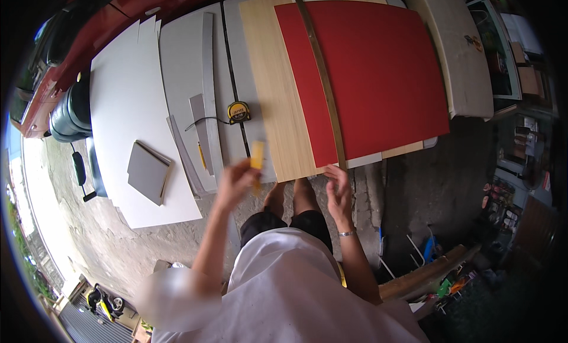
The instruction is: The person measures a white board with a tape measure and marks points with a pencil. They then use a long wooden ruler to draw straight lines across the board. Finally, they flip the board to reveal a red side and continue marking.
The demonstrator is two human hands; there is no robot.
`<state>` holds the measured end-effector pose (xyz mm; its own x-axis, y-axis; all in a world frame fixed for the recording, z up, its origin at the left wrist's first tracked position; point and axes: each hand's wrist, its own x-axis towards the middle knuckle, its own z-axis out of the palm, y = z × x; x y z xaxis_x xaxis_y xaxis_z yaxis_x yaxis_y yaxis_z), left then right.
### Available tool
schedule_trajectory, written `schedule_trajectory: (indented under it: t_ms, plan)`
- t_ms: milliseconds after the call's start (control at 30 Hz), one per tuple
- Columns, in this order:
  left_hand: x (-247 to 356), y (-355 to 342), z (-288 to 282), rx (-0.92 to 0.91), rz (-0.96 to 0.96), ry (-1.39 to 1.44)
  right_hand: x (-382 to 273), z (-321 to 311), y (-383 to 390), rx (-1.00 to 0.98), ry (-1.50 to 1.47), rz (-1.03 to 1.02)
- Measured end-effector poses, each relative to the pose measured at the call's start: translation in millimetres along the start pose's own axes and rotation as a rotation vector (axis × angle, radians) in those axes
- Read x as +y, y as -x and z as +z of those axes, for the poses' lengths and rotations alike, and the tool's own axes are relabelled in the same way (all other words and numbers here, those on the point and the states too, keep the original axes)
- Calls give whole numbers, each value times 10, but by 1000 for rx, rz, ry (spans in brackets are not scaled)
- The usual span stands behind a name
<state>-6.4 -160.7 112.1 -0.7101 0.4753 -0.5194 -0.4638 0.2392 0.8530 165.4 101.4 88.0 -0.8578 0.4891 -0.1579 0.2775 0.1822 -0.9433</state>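
Note:
My left hand (234, 183) is closed on a yellow flat tool (257, 155), blurred by motion, above the table's near edge. My right hand (339, 195) is at the near end of a long narrow wooden strip (320, 65), its fingers loosely curved and apart, gripping nothing that shows. The fingertips are at the sheet's edge; whether they touch the strip I cannot tell. Under the strip lies a large red sheet (378, 76), on top of a light wood-grain board (275, 88). A black and yellow tape measure (238, 112) sits left of the board.
On the grey table (183, 53) lie a long metal straightedge (208, 76) and a thin yellow tool (202, 155). At left, white sheets (124, 106) carry a stack of grey square pieces (148, 172). A beige block-like surface (452, 53) with scissors (473, 43) stands at right.

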Motion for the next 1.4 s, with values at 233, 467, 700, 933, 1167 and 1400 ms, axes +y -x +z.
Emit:
schedule_trajectory:
  t_ms: [233,467,700,933,1167,1400]
  plan:
    - [182,-384,1348,-434,-21,-111,-277,-162,-533,44,-452,208]
    - [-132,-1790,1493,363,109,-107,541,-705,-64,213,507,50]
    - [-62,-2146,1560,472,88,29,1173,-346,198,218,829,133]
    - [99,-2318,1426,435,0,-96,1223,-572,284,202,431,241]
    - [297,-2516,1522,296,-19,-90,1124,-650,231,193,440,140]
    - [401,-2754,1468,229,-10,-152,1169,-608,184,202,550,126]
